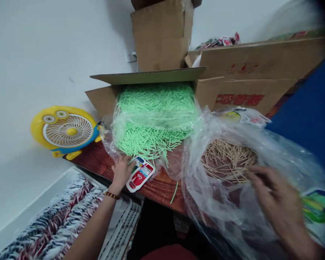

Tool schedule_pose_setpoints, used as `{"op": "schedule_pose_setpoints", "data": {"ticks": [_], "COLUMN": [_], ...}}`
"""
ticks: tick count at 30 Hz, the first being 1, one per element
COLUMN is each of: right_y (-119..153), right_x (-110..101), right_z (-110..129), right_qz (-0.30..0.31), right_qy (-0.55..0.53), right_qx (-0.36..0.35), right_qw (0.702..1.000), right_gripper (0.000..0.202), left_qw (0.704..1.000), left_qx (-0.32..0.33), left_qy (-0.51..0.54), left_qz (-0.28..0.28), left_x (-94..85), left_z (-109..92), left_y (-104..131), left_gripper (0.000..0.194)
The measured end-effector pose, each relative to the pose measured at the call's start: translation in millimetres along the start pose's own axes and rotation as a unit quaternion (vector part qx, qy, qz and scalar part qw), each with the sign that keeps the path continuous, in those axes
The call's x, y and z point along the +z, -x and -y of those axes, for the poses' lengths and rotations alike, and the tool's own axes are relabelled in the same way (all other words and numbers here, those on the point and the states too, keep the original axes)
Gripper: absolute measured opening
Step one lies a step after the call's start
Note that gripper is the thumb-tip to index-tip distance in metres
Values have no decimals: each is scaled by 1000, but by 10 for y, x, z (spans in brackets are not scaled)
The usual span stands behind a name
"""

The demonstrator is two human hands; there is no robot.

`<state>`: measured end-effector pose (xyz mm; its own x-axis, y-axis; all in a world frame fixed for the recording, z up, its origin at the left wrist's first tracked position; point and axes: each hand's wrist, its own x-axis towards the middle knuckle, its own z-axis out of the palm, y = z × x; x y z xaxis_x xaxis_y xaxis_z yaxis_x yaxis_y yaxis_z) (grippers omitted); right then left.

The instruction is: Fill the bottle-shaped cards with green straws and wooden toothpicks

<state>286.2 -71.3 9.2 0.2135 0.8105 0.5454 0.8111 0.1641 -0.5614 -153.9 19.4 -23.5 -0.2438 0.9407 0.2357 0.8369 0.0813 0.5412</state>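
My left hand [121,172], a beaded bracelet at its wrist, pinches the edge of a small cola-printed packet [141,177] at the table's front edge. Just beyond it, thin light-green sticks [157,122] spill from a clear plastic bag inside an open cardboard box. On the right, my right hand [277,202] is slightly blurred, its fingers curled together at the rim of a heap of thin brown sticks [227,159]. That heap lies within a spread clear plastic bag [197,187]. Whatever is between the right fingertips cannot be made out.
A yellow-and-blue fan [72,131] stands at the table's left end. Below it, a white bin [29,202] holds rows of packets. Cardboard boxes [162,36] rise behind. One loose green stick [174,193] lies on the dark red wooden table [162,186].
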Motion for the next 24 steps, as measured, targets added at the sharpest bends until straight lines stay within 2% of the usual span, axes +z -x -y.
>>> {"op": "schedule_pose_setpoints", "data": {"ticks": [2,5,8,11,13,17,20,24], "right_y": [-162,-378,-585,-744,-794,-795,-810,-891], "right_x": [306,761,1241,1742,2053,2521,2724,2887], "right_z": [423,938,1307,1581,1713,1843,1860,1863], "right_qz": [63,173,260,345,375,382,381,376], "right_qy": [-91,-131,-68,70,132,175,196,211], "right_qx": [-94,-150,-198,-259,-282,-287,-292,-295], "right_qw": [989,965,943,899,873,861,855,853], "right_gripper": [16,15,18,18,17,30,41,36], "left_qw": [999,997,996,996,996,997,998,998], "left_qx": [-4,-2,-1,-2,-3,-3,-6,-9], "left_qy": [-36,-65,-75,-76,-72,-59,-52,-41], "left_qz": [19,39,47,51,52,47,41,52], "left_x": [32,76,102,114,119,132,146,162], "left_z": [97,172,220,261,280,294,307,342], "left_y": [0,13,-5,-23,-21,-1,-1,-18], "left_gripper": [23,21,21,24,25,24,25,24]}}
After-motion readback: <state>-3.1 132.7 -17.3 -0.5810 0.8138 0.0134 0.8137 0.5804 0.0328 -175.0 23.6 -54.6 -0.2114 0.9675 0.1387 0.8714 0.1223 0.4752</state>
